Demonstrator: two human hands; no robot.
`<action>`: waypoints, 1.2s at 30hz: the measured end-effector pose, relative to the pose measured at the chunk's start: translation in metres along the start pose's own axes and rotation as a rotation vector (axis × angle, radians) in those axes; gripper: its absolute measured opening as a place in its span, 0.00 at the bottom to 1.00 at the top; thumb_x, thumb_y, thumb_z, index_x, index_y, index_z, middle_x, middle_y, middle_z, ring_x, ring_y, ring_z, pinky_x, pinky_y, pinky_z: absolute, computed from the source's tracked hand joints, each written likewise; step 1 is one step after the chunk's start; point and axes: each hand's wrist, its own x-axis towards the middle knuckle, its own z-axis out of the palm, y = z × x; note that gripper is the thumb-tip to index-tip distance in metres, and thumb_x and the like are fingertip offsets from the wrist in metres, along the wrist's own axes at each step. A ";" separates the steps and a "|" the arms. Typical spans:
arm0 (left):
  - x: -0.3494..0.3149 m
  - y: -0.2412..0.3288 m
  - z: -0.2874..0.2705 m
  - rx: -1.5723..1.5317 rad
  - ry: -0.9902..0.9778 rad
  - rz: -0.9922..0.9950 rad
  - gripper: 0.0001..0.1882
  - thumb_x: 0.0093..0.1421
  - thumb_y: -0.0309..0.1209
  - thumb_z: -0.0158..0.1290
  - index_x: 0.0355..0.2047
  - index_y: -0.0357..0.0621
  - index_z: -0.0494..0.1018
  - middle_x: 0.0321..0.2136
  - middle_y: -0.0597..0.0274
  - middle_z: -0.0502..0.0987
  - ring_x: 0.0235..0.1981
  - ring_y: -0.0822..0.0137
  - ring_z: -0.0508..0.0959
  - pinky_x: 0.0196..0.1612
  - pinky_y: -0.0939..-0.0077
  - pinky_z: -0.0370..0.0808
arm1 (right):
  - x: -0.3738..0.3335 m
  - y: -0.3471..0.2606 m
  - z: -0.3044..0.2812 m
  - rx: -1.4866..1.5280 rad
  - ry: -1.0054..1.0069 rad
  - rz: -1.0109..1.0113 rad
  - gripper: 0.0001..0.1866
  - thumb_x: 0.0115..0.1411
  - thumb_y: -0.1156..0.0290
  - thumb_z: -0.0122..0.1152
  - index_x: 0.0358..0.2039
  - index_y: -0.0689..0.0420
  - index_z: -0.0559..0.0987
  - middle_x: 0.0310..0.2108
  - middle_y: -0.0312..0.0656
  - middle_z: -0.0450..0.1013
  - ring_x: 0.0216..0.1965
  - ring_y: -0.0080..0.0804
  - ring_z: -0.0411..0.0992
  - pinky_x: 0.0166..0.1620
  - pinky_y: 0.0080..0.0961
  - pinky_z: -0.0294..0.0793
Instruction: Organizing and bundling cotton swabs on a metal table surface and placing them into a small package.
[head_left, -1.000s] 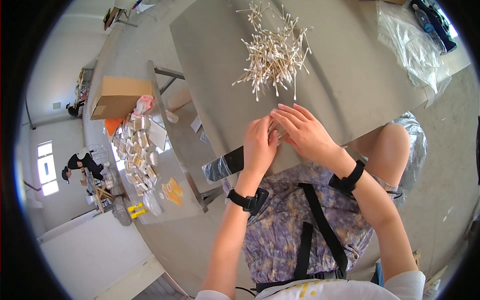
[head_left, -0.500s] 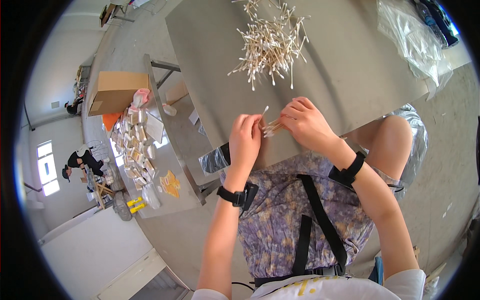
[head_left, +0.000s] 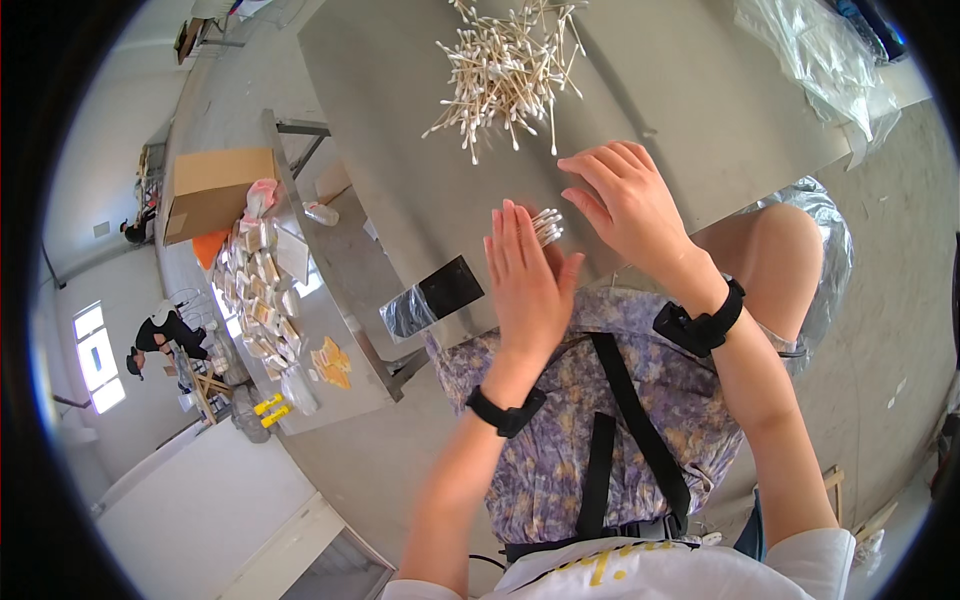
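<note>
My left hand [head_left: 528,285] is close to the table's near edge, its fingers stretched upward and its thumb apart. Against its inner side is a small bundle of cotton swabs [head_left: 547,227], white tips showing; the hand hides the stems and how they are gripped. My right hand [head_left: 632,200] hovers to the right of the bundle, open, with fingers spread slightly and nothing in them. Beyond both hands, a loose pile of cotton swabs [head_left: 505,80] lies on the grey table [head_left: 690,110], stems pointing every way.
A black and silvery flat piece [head_left: 432,298] lies at the table's near left edge. Clear plastic bags [head_left: 815,65] cover the far right corner. On another table at left are a cardboard box [head_left: 220,190] and many small packs [head_left: 262,290]. A person [head_left: 170,335] works farther left.
The bundle has gone from my right hand to my left. My right hand has opened and moved up; my left has straightened its fingers. The single swab at my left fingertips no longer shows.
</note>
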 end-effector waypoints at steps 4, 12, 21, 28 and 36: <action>0.002 -0.006 0.024 0.273 0.000 -0.022 0.53 0.66 0.62 0.42 0.68 0.19 0.45 0.69 0.27 0.48 0.72 0.36 0.48 0.69 0.41 0.53 | -0.001 -0.001 0.003 0.010 0.010 0.007 0.13 0.55 0.71 0.67 0.41 0.58 0.79 0.38 0.40 0.77 0.42 0.40 0.74 0.56 0.36 0.70; 0.018 -0.021 0.024 0.341 0.017 0.000 0.54 0.66 0.65 0.40 0.68 0.20 0.46 0.69 0.27 0.48 0.72 0.37 0.49 0.69 0.40 0.51 | -0.003 0.000 0.000 -0.008 0.019 0.022 0.13 0.54 0.73 0.67 0.41 0.58 0.79 0.37 0.40 0.77 0.42 0.40 0.74 0.56 0.37 0.70; 0.000 -0.017 0.010 0.223 -0.084 -0.026 0.59 0.60 0.66 0.48 0.70 0.25 0.42 0.71 0.32 0.46 0.74 0.41 0.46 0.71 0.38 0.43 | -0.002 -0.003 0.001 -0.023 0.003 0.015 0.13 0.55 0.74 0.67 0.42 0.58 0.79 0.37 0.39 0.77 0.42 0.41 0.74 0.57 0.37 0.70; 0.003 -0.047 -0.019 0.191 -0.090 -0.057 0.60 0.52 0.60 0.61 0.72 0.36 0.47 0.71 0.41 0.52 0.73 0.49 0.52 0.71 0.39 0.44 | -0.005 0.006 -0.001 -0.034 -0.026 0.027 0.14 0.56 0.74 0.66 0.43 0.57 0.79 0.37 0.41 0.78 0.44 0.43 0.74 0.58 0.38 0.69; 0.005 -0.036 0.003 0.203 -0.056 0.031 0.53 0.61 0.59 0.52 0.70 0.28 0.46 0.70 0.37 0.51 0.72 0.43 0.53 0.70 0.39 0.48 | 0.001 0.001 0.003 -0.020 -0.088 0.024 0.13 0.57 0.74 0.64 0.43 0.57 0.78 0.39 0.44 0.77 0.45 0.47 0.73 0.58 0.40 0.69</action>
